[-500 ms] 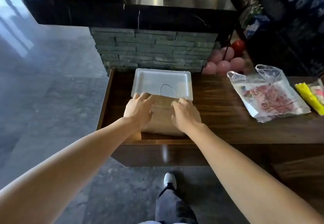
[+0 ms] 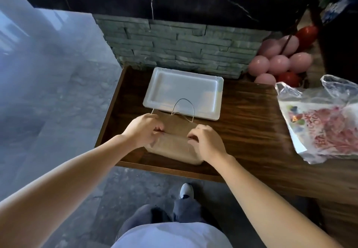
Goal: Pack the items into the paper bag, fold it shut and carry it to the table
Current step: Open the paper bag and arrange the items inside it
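A brown paper bag [image 2: 175, 142] lies flat near the front left of the wooden table [image 2: 249, 123], its top folded over. Its thin handle loops [image 2: 183, 105] stick out over the white tray. My left hand [image 2: 144, 130] pinches the fold at the bag's left side. My right hand [image 2: 206, 143] pinches the fold at its right side and covers the bag's right end. What is inside the bag is hidden.
A white foam tray [image 2: 184, 90] sits just behind the bag. A clear plastic bag with printed packets [image 2: 321, 125] lies at the right. Pink and red balloons [image 2: 280, 63] rest by a stone-faced counter [image 2: 174, 42]. My foot [image 2: 187, 191] stands below the table edge.
My hands have gone from pressing flat on the bag to pinching its folded top. The handle loops now show more over the tray. The camera has moved closer and tilted down.
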`<state>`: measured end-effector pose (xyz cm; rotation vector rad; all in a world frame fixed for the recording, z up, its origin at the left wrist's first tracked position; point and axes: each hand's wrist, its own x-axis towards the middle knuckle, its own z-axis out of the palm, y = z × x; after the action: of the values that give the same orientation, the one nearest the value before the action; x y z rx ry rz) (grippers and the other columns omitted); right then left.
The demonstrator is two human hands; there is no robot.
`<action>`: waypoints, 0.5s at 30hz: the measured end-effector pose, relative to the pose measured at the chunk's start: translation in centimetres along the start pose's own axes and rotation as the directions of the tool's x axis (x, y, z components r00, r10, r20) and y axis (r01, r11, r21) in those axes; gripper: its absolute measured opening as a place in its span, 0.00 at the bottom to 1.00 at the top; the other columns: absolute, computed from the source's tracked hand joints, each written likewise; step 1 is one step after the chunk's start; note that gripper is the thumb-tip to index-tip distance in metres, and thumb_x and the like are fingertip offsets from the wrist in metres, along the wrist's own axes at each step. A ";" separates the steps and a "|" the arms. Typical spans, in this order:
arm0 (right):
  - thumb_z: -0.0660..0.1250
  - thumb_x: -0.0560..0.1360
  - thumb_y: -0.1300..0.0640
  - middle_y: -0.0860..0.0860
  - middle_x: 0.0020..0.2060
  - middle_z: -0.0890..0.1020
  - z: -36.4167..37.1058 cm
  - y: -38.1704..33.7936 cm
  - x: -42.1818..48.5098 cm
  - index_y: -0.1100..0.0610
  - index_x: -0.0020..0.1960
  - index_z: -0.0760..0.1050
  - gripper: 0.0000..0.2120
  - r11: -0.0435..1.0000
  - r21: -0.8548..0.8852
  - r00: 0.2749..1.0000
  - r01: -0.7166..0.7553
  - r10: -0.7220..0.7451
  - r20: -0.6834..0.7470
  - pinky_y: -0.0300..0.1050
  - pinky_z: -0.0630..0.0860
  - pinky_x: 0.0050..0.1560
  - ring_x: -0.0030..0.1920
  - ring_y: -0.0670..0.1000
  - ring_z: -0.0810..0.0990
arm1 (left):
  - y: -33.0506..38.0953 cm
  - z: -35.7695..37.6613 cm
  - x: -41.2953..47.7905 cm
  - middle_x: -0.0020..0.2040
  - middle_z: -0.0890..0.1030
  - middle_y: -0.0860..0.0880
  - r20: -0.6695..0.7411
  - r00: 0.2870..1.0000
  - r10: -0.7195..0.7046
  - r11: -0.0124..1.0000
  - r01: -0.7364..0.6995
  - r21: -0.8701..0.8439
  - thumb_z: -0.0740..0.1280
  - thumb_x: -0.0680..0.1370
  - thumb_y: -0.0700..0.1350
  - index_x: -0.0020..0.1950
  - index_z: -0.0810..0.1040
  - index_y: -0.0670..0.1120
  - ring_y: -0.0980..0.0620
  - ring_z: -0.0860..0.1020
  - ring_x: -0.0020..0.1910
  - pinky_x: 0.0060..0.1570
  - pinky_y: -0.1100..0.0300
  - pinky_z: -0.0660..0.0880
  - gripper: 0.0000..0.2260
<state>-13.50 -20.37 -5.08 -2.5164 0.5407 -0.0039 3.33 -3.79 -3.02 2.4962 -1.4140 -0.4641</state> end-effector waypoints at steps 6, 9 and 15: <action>0.78 0.68 0.58 0.52 0.64 0.72 0.5 2.2 -1.4 0.51 0.49 0.86 0.10 0.857 0.384 0.925 -0.342 0.379 -0.020 0.39 0.65 0.61 0.63 0.52 0.69 | -3.0 0.5 -0.2 0.58 0.75 0.54 -0.034 0.975 -0.218 0.928 0.196 -0.315 0.79 0.65 0.47 0.44 0.86 0.53 0.57 0.74 0.53 0.49 0.61 0.74 0.09; 0.78 0.67 0.58 0.49 0.66 0.72 0.5 1.9 -1.2 0.51 0.49 0.85 0.11 0.722 0.543 0.869 -0.429 0.493 0.031 0.37 0.64 0.61 0.63 0.45 0.69 | -3.3 0.3 0.0 0.63 0.76 0.57 0.000 0.957 -0.292 0.842 0.257 -0.474 0.79 0.64 0.46 0.44 0.87 0.54 0.60 0.76 0.56 0.50 0.63 0.76 0.11; 0.77 0.69 0.55 0.47 0.66 0.73 0.6 1.0 -0.8 0.52 0.50 0.85 0.10 0.670 0.581 0.815 -0.462 0.579 -0.020 0.37 0.63 0.60 0.62 0.42 0.68 | -2.6 0.5 0.7 0.61 0.78 0.57 0.054 0.914 -0.403 0.643 0.324 -0.694 0.79 0.64 0.45 0.51 0.85 0.50 0.55 0.81 0.48 0.45 0.58 0.81 0.17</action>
<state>-14.51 -20.52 -6.07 -1.7233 1.1591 -0.1806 5.53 -3.14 -4.48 2.0923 -0.5037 -0.7574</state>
